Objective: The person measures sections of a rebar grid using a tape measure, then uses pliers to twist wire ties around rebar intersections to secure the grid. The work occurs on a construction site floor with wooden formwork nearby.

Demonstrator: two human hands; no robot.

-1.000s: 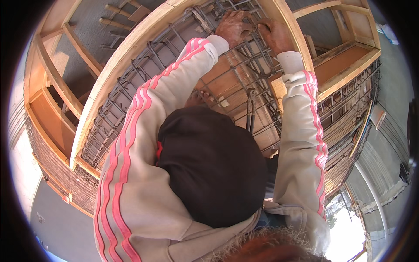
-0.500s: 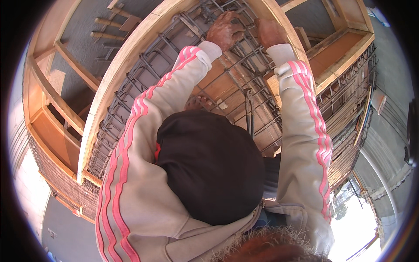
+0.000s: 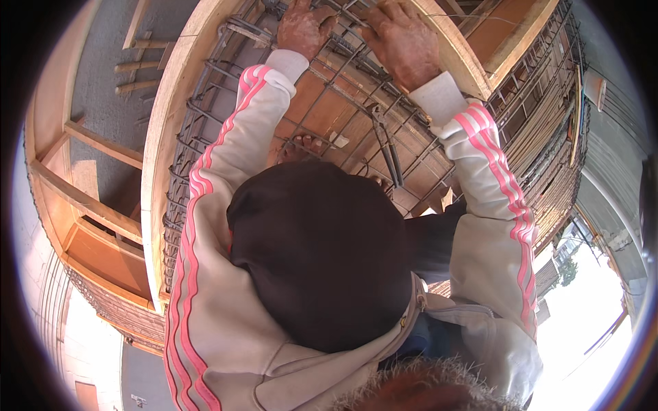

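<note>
Both of my hands are at the far side of a steel rebar mesh (image 3: pixel 322 103). My left hand (image 3: pixel 301 31) is closed, its fingers bent round a bar of the mesh. To the right of it, my right hand (image 3: pixel 406 48) presses its curled fingers down on the bars beside the timber edge; its fingertips are partly hidden. Nearer to me, a pair of dark pincers (image 3: pixel 387 147) rests on the mesh, its jaws away from me, apart from both hands.
Timber formwork boards (image 3: pixel 168 130) run along the left of the mesh, with another board (image 3: pixel 459 51) at the right. Toes of a foot (image 3: pixel 301 146) show under the bars. Wooden-handled tools (image 3: pixel 137 66) lie at the far left. More rebar (image 3: pixel 541 144) stretches along the right.
The view has shifted. My right hand has come off the right board's side and reached left over the bars, with its back now showing. My left hand stays at the mesh.
</note>
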